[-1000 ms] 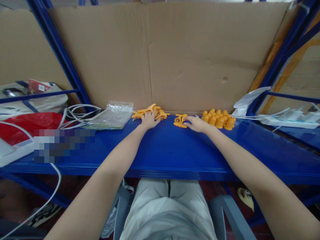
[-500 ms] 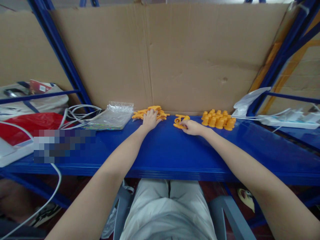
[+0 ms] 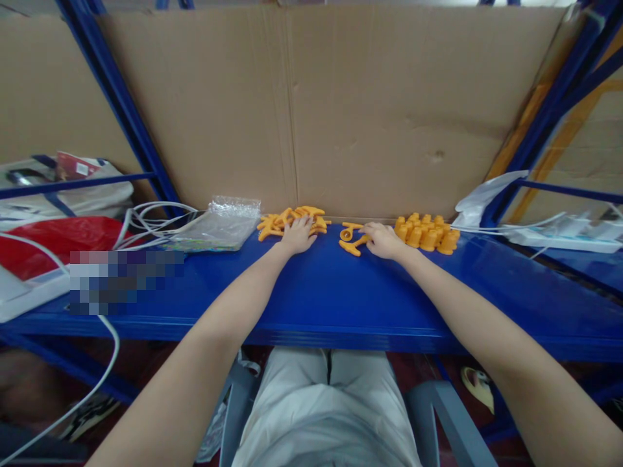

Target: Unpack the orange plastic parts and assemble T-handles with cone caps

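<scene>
My left hand lies over a pile of orange T-shaped handles at the back of the blue shelf, its fingers stretched out and resting on them. To the right, my right hand has its fingers closed at the stem end of an orange T-shaped handle, whose crossbar points toward the front left. Just behind this lies an orange piece with a round ring. Several orange cup-like caps stand in a tight group just right of my right hand.
A cardboard panel rises behind the blue shelf. On the left are plastic-wrapped flat packs, white cables and a red bag. A white power strip lies at the right, by the blue rack post.
My right hand has shifted slightly right and back, and the handle at its fingers now lies turned with its stem toward the hand. My left hand has moved slightly right over the pile.
</scene>
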Demonstrator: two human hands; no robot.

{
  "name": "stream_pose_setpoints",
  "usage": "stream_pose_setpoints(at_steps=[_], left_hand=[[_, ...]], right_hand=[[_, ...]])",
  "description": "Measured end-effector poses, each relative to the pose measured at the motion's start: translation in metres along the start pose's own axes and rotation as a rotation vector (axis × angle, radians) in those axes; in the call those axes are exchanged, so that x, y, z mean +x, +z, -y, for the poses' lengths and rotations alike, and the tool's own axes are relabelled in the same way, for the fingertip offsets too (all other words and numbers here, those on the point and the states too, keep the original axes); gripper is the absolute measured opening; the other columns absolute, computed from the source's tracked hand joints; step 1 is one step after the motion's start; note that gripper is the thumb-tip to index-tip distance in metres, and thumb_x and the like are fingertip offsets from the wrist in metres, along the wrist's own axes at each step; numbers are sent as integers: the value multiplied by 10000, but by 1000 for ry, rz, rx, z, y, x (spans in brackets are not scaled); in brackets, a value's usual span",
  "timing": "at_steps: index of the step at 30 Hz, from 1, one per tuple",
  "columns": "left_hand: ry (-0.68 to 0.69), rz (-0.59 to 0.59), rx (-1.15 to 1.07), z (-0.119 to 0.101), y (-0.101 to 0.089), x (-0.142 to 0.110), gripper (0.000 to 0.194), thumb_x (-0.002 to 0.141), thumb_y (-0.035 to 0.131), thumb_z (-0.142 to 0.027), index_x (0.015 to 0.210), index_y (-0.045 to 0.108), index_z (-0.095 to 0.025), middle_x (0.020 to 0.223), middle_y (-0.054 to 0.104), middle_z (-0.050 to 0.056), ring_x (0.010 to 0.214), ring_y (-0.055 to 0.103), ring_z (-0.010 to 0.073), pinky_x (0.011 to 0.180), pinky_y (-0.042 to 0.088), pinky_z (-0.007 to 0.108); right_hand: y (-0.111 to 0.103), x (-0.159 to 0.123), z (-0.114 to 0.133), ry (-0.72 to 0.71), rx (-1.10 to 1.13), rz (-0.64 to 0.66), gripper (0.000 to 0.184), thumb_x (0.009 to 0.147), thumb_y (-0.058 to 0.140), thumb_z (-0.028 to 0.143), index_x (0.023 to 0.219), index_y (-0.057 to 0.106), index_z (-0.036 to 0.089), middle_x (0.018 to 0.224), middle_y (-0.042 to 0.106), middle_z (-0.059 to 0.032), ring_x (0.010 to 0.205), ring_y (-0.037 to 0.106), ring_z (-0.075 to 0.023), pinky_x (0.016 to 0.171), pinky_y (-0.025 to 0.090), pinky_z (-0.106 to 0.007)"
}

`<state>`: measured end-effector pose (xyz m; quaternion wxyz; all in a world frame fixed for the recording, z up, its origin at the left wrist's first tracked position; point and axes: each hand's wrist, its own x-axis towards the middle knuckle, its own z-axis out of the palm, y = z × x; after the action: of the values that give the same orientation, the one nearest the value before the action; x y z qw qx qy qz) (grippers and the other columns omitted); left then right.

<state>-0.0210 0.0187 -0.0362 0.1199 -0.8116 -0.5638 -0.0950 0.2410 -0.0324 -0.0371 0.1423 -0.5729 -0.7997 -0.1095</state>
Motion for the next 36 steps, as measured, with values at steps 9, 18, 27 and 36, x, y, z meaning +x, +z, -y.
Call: stream_pose_setpoints(at_steps=[9, 18, 27, 36], left_hand=[[-80, 67, -36, -1, -1, -2, 683, 1012, 296, -410, 1651, 146, -223, 1706, 187, 92, 1571, 180, 335, 1231, 186, 614], [-25, -167, -123, 1, 2, 2, 587, 1026, 322, -388, 1589, 356, -225, 1681, 269, 126, 1555, 232, 342, 1208, 215, 644], [527, -387, -134, -41, -10, -5, 368, 1003, 436, -335, 1242, 661, -170, 1357, 661, 150, 1316, 567, 285, 1201, 260, 573], [586, -328, -23, -44, -6, -1, 282, 986, 419, -201, 1092, 673, -139, 1027, 740, 126, 977, 680, 241, 976, 440, 418]], right_hand=[[0, 1, -12, 15, -124, 117, 572, 855, 475, 98, 1409, 595, 172, 1414, 617, -150, 1301, 516, -319, 997, 466, -437], [-12, -2, -12, -2, -157, 101, 289, 896, 572, 193, 1163, 677, 163, 1197, 715, -161, 1184, 574, -338, 939, 424, -467], [-14, 0, 8, -191, -51, -104, 307, 954, 521, 250, 1231, 601, 145, 1186, 717, -189, 1135, 636, -313, 966, 404, -438], [-15, -1, 16, -201, -19, -82, 332, 953, 553, 283, 1239, 597, 120, 1190, 719, -199, 1148, 655, -318, 1009, 388, -438]])
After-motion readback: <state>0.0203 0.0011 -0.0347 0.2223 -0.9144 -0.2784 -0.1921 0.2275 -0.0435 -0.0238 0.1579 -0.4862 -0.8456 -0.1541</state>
